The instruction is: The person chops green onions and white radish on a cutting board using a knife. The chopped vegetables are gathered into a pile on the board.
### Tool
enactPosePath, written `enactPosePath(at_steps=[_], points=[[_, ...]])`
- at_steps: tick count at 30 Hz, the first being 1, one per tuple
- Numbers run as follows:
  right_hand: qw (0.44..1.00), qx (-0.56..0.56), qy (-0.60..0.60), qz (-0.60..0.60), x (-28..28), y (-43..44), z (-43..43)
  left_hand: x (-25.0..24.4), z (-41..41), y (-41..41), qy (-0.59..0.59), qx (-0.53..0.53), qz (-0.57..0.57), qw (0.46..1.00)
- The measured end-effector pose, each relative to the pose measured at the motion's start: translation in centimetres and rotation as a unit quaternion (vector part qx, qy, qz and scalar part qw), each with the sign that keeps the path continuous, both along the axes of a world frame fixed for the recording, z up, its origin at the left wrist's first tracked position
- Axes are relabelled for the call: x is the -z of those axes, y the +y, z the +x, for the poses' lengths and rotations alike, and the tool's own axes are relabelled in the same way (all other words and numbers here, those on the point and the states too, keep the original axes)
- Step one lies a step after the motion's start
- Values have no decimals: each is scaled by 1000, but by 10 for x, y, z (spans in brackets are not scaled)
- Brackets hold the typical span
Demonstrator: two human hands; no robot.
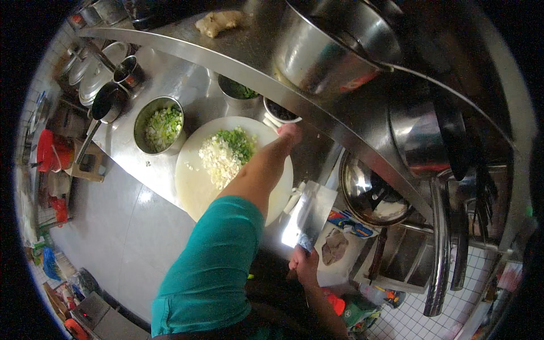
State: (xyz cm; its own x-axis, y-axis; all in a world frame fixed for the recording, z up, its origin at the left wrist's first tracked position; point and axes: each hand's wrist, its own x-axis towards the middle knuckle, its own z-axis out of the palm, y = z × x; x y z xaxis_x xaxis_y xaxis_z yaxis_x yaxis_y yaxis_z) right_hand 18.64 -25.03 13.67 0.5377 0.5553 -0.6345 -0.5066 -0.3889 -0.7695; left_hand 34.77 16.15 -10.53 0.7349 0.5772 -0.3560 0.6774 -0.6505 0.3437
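Note:
My left hand, blurred, reaches to the far edge of a round white cutting board. It is beside pale stalks and a bowl of dark contents; its grip on the stalks is unclear. My right hand grips a cleaver by the handle, its broad blade right of the board. More white stalks lie between board and blade. Chopped white pieces and chopped greens, apparently scallion, are heaped on the board, partly behind my left forearm.
A metal pot of chopped scallion stands left of the board; a container of greens is behind it. Overhead, a steel shelf edge crosses the view, bearing a large pot and ginger. Pan handles jut out at right.

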Motion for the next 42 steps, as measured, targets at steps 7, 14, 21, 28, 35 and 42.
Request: enactPosePath(at_steps=[7, 14, 21, 28, 35, 42], points=[[997, 14, -69, -33, 21, -27, 5, -204, -130, -72, -348, 184, 182, 901], [965, -159, -200, 51, 38, 37, -10, -145, -364, -129, -343, -392, -184, 833], [845, -384, -367, -59, 27, 131, -60, -131, -393, -156, -143, -492, -106, 852], [787, -451, -412, -84, 35, 144, -94, -126, -411, -175, -172, -539, -142, 812], [754, -491, -427, -88, 43, 138, -118, -114, -416, -177, -195, -543, -190, 794], [738, -508, -432, -103, 47, 135, -125, -102, -416, -180, -220, -529, -204, 794]])
